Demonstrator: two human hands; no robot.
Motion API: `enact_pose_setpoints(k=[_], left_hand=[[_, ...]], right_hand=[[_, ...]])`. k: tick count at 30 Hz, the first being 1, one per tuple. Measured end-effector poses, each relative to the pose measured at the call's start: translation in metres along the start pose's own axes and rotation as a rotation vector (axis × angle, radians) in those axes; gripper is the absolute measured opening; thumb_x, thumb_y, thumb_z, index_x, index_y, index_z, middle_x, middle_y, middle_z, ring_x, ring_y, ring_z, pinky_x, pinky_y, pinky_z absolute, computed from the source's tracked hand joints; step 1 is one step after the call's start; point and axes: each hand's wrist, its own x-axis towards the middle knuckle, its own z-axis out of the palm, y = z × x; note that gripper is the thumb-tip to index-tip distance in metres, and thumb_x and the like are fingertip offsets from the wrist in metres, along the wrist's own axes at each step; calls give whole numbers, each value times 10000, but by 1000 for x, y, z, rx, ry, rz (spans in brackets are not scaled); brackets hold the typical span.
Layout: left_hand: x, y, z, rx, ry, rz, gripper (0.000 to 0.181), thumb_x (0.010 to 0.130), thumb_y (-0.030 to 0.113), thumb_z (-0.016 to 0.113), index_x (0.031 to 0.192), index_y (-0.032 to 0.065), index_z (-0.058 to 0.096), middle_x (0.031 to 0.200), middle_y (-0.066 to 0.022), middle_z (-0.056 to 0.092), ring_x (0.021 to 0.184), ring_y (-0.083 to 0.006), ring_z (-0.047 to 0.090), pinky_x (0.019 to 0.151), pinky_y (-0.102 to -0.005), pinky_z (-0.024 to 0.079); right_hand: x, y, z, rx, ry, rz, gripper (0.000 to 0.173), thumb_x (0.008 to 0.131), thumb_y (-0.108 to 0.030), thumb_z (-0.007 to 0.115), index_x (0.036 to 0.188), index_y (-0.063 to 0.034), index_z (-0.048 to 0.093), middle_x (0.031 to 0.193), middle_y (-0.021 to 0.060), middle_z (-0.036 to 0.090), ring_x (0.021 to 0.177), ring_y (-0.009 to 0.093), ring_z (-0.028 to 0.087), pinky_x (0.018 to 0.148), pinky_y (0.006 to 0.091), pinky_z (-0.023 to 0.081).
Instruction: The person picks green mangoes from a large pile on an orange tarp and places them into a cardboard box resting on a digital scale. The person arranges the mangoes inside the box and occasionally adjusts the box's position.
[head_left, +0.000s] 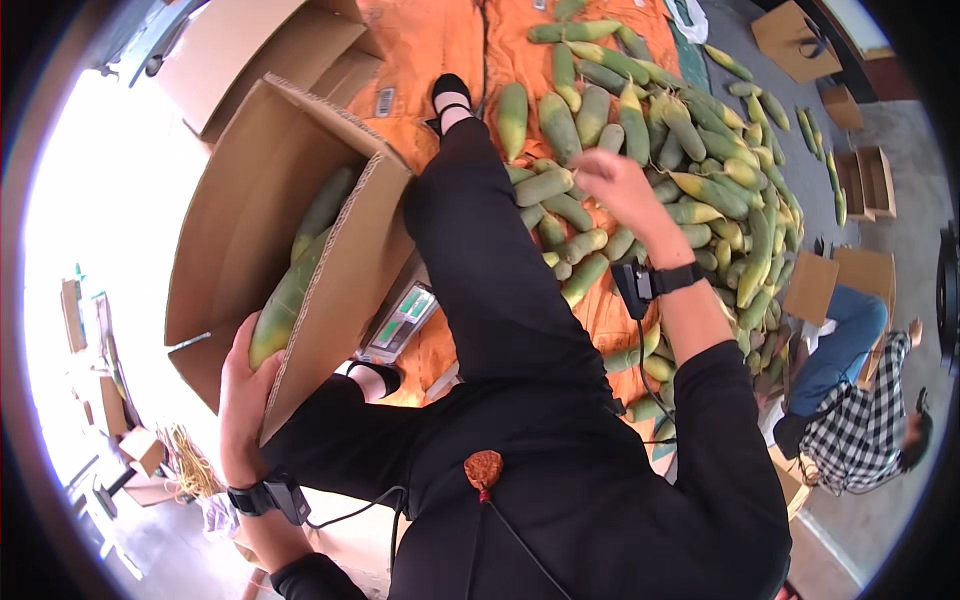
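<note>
My left hand (251, 382) reaches into an open cardboard box (360, 247) on the left. Its fingers are around the yellowish lower end of a long green radish (292, 300). Behind that one, a second green radish (324, 210) leans inside the box, partly hidden by the box wall. My right hand (615, 184), blurred, is over the near side of a large pile of green radishes (712, 180). Its curled fingertips are at the end of one radish (544, 187); whether they grip it is unclear.
A digital scale (397, 322) shows beside the box. Orange sheeting (420, 45) lies under the pile. Another large carton (225, 52) stands at upper left. At right, a person in a checked shirt (855, 427) sits near cardboard boxes (862, 270). Cables run from both my wristbands (675, 279).
</note>
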Motion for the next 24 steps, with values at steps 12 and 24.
enact_pose_setpoints(k=[12,24], left_hand=[[-9,-9,-1,-158,-86,-23,370,955,32,494,1316,-41,528,1179,-148,643,1086,-179,599,959,-278,450],[-46,0,26,-91,251,151,318,1024,179,489,1271,-1,578,1183,-99,636,1119,-186,591,952,-297,447]], right_hand=[[-227,349,7,-3,98,1008,159,864,-141,568,946,-57,675,751,43,657,643,169,660,505,328,509],[-308,383,84,437,618,1307,432,784,-341,755,1047,-13,652,973,61,648,833,183,598,666,371,493]])
